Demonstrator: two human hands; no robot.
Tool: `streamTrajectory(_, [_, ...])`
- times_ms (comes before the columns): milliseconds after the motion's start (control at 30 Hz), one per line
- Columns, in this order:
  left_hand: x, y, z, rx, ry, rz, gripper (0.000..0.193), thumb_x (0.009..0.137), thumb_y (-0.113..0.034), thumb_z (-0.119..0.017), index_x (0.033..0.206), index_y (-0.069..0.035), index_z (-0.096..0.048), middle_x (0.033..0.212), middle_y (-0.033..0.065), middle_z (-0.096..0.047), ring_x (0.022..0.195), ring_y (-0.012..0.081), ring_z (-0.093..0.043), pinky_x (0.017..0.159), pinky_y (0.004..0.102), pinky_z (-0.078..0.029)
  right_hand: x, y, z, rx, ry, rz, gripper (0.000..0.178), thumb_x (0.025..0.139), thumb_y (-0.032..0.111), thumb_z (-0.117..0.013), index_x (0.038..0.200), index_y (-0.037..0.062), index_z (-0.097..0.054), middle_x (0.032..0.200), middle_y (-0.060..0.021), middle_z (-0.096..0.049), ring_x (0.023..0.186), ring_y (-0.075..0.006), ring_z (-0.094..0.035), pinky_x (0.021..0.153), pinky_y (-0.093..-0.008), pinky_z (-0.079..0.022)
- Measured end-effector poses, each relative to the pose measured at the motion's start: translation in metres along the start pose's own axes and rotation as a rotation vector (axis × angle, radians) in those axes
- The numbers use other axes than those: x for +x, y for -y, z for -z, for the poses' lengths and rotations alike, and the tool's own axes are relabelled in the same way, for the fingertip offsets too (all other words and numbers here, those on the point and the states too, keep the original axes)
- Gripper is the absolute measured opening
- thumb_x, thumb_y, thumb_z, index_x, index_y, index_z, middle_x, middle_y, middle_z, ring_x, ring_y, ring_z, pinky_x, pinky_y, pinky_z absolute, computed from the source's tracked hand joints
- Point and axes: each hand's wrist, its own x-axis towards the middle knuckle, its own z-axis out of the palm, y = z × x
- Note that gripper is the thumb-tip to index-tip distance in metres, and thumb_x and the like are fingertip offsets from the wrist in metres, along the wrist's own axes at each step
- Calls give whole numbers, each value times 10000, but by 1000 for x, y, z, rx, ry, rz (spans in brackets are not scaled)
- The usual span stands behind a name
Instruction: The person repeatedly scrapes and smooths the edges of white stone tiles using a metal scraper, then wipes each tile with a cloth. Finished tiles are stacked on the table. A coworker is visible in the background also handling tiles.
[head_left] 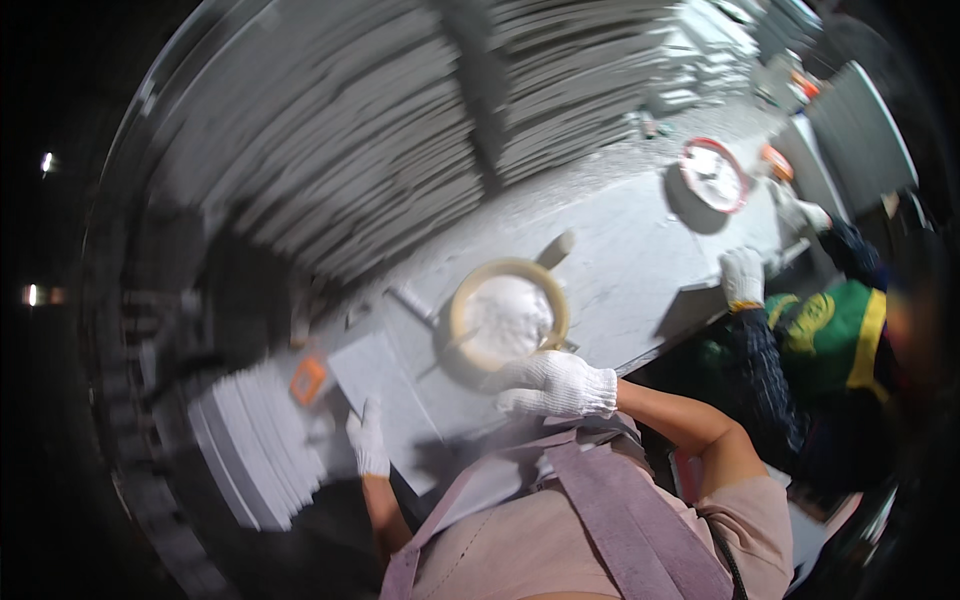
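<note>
My left hand (pixel 369 445), in a white knit glove, grips the left edge of a flat pale panel (pixel 385 375) on the workbench. The fingers on the panel's underside are hidden. My right hand (pixel 558 385), gloved the same way, is over the bench just below a round yellowish basin (pixel 560 300) of white powder or paste (pixel 508 315). Its fingers point left, and motion smears their tips, so whether they hold anything is unclear. Beside the basin, a short cylindrical thing (pixel 556 249) lies or stands on the bench.
Left of the panel is a stack of pale slabs (pixel 255 450) with an orange box-like thing (pixel 308 380). Tall stacks of thin sheets (pixel 570 75) line the bench's far side. At right, a co-worker's gloved hand (pixel 742 275) rests near a red-rimmed basin (pixel 741 190).
</note>
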Motion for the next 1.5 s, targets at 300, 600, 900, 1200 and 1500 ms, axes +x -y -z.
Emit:
streamTrajectory(300, [59,44,-5,225,-29,206,781,993,-523,-704,1396,127,-543,1368,191,-639,1203,243,-605,1050,387,-492,-32,-9,119,844,-911,458,322,1061,257,-659,1272,17,-696,982,-134,-781,768,-187,-763,649,-322,-639])
streamTrajectory(600, [50,-3,-23,1142,-8,79,782,1000,-691,-493,1121,56,-690,1132,318,-697,1059,473,-652,916,521,-491,-12,-55,305,843,-1359,573,416,1066,212,-646,1368,-46,-521,1074,-93,-679,883,-131,-675,791,-283,-595])
streamTrajectory(900, [27,-63,-53,1232,-224,-89,503,1026,-445,-533,948,31,-675,925,259,-699,869,437,-652,819,506,-503,-16,-119,465,26,-1674,-57,632,921,512,-696,1338,45,-604,1274,-199,-682,1147,-335,-675,975,-424,-527])
streamTrajectory(1200, [-15,-66,-102,1045,-461,-224,419,1052,-399,-521,1102,-4,-653,1007,208,-714,877,405,-659,819,479,-511,-2,-103,561,-567,-1585,-311,819,855,734,-612,1387,111,-618,1264,-208,-684,1210,-381,-632,1034,-486,-487])
streamTrajectory(1500, [-10,-41,-98,827,-443,-122,278,1043,-289,-583,1086,-25,-658,806,93,-653,675,213,-631,682,366,-535,45,-67,594,-649,-1525,-405,680,877,631,-619,1359,153,-651,1328,-199,-624,1233,-402,-581,1034,-582,-448])
